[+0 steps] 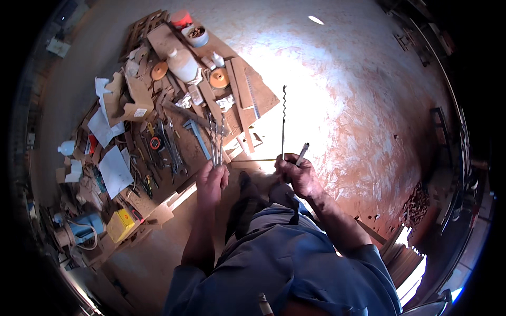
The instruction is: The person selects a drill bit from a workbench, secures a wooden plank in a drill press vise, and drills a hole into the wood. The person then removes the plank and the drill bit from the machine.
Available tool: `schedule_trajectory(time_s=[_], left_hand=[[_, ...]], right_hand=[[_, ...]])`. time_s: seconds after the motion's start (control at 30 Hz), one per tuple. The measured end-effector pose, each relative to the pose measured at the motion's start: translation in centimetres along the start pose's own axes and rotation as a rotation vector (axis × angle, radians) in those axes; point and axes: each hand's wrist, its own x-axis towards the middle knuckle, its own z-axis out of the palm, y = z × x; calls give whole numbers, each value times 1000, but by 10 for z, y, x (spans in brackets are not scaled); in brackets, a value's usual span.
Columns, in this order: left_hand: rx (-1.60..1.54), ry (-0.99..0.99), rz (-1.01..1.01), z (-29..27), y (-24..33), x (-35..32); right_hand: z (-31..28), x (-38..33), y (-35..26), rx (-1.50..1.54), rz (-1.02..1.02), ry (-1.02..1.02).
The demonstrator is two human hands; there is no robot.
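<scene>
My left hand point(212, 181) is closed around the shanks of several spiral drill bits point(217, 141), whose twisted ends point up and away from me. To the right of it, my right hand point(298, 176) pinches one long, thin drill bit point(283, 121), which stands nearly upright against the bright floor. Between the fingers of that same hand sticks out a short pale cylinder with a dark tip point(302, 154); its kind cannot be made out. Both hands are apart, in front of my body and beside the workbench's near edge.
A cluttered workbench point(266, 97) lies ahead and left, bearing a blue caliper point(197, 138), a white jug point(182, 65), an open cardboard box point(132, 97), papers point(116, 171), pliers and wrenches. A yellow box point(120, 225) sits at its near left. Stacked boards point(403, 258) stand at the lower right.
</scene>
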Motion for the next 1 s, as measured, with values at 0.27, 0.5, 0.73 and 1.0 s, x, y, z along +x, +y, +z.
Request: schedule_trajectory(time_s=[0.27, 0.5, 0.73, 1.0], left_hand=[[206, -164, 143, 58, -7, -16], [116, -240, 68, 90, -20, -12], [107, -340, 49, 115, -30, -6], [39, -367, 81, 144, -32, -6]], right_hand=[[20, -8, -45, 212, -154, -185], [-15, -20, -24, 458, -138, -236], [-37, -35, -27, 677, -161, -188], [-57, -41, -32, 559, -198, -164]])
